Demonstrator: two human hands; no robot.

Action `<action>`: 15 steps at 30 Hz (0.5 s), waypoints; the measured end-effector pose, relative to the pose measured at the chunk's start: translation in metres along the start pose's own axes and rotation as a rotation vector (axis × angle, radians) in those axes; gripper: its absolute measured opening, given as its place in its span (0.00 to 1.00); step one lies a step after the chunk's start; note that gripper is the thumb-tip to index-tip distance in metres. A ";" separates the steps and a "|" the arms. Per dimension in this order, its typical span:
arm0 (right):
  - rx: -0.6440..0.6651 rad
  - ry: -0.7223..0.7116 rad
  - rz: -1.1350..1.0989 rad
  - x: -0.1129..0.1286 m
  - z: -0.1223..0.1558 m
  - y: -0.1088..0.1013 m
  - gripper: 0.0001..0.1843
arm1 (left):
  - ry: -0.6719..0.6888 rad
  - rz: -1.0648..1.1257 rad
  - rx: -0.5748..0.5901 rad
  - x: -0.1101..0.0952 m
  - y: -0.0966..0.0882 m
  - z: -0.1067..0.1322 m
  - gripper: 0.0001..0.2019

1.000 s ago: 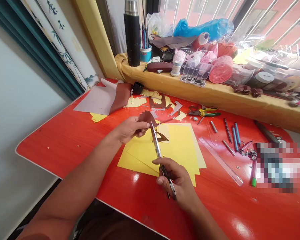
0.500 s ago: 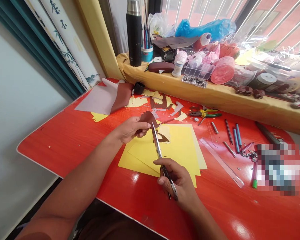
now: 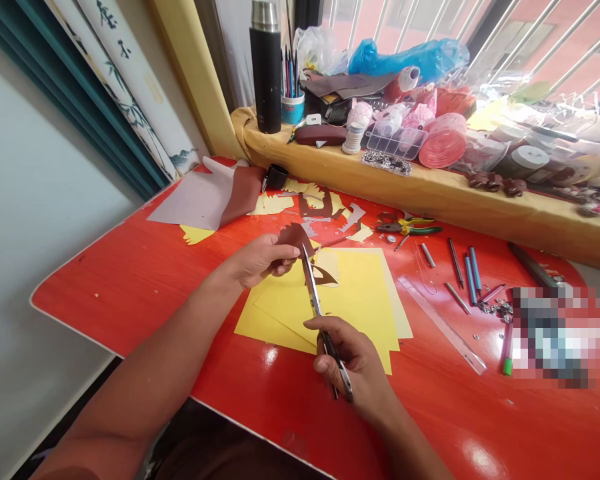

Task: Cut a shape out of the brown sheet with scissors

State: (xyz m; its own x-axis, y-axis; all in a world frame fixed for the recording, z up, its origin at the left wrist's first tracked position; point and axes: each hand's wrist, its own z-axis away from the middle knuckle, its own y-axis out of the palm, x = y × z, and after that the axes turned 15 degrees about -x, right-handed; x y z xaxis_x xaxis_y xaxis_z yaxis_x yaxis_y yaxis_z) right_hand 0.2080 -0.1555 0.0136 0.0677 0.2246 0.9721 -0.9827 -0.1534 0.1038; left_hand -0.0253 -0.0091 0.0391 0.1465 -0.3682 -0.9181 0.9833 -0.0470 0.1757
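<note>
My left hand [image 3: 270, 259] pinches a small dark brown piece [image 3: 296, 237] of sheet, leather or card, with a jagged upper edge. My right hand [image 3: 353, 360] is wrapped round the handles of metal scissors [image 3: 312, 288], whose blade tips reach the piece's lower right edge by my left thumb. Below the scissors lie overlapping yellow sheets [image 3: 363, 307]. On them rest a pale scrap and a dark brown cutout [image 3: 324, 274] with an opening in it.
Cut scraps [image 3: 313, 197] and pliers [image 3: 415, 227] lie toward the back of the red table [image 3: 145, 300]. A clear ruler [image 3: 445, 327] and several pens [image 3: 473, 273] are at right. A black thermos [image 3: 265, 80] stands on the crowded sill. A large brown sheet [image 3: 200, 197] lies back left.
The view has shifted very slightly. Both hands, the brown piece and the scissors keep nearly the same pose.
</note>
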 end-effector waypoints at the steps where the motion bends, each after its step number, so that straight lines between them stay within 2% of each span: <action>1: 0.001 0.005 0.003 0.000 0.000 0.000 0.37 | 0.002 0.000 0.001 0.000 0.000 0.000 0.14; 15: -0.027 -0.055 0.037 -0.001 -0.001 0.001 0.33 | -0.001 -0.010 0.021 0.000 -0.001 0.000 0.18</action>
State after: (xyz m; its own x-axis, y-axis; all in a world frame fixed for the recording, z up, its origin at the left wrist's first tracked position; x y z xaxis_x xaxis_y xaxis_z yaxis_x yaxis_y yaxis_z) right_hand 0.2073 -0.1548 0.0128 0.0393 0.1662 0.9853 -0.9890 -0.1344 0.0622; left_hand -0.0262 -0.0088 0.0388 0.1369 -0.3686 -0.9195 0.9822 -0.0703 0.1744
